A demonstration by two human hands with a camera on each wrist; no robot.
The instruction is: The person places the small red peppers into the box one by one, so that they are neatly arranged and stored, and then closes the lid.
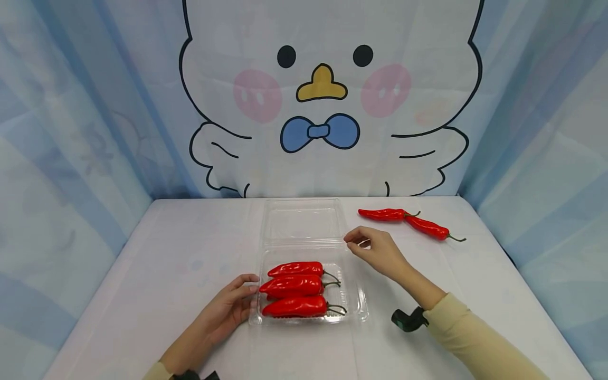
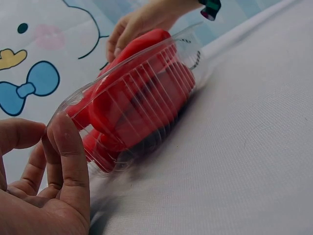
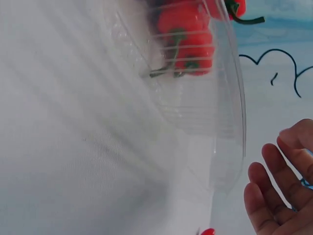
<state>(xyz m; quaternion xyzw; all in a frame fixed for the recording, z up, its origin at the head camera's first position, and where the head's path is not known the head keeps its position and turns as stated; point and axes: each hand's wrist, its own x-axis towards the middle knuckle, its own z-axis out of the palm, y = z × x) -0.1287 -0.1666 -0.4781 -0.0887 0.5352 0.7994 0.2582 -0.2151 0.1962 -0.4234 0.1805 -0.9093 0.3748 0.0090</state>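
Note:
A clear plastic clamshell container (image 1: 352,301) lies on the table with its lid (image 1: 304,221) folded back flat. Several glossy red chili peppers (image 1: 294,285) are piled inside, their green stems pointing right; the lower ones are partly hidden. At the container's left side, my left hand (image 1: 233,306) pinches the rim between thumb and finger, as the left wrist view (image 2: 54,166) shows. My right hand (image 1: 377,250) hovers by the right end of the hinge, fingers loosely bent and holding nothing. In the right wrist view, a gap separates that hand (image 3: 286,181) from the container's edge.
Two more red chili peppers (image 1: 382,215) lie end to end at the back right of the white table (image 1: 190,253). Behind the table hangs a curtain (image 1: 323,169) with a cartoon bird. Blue and white curtains (image 1: 71,158) flank both sides.

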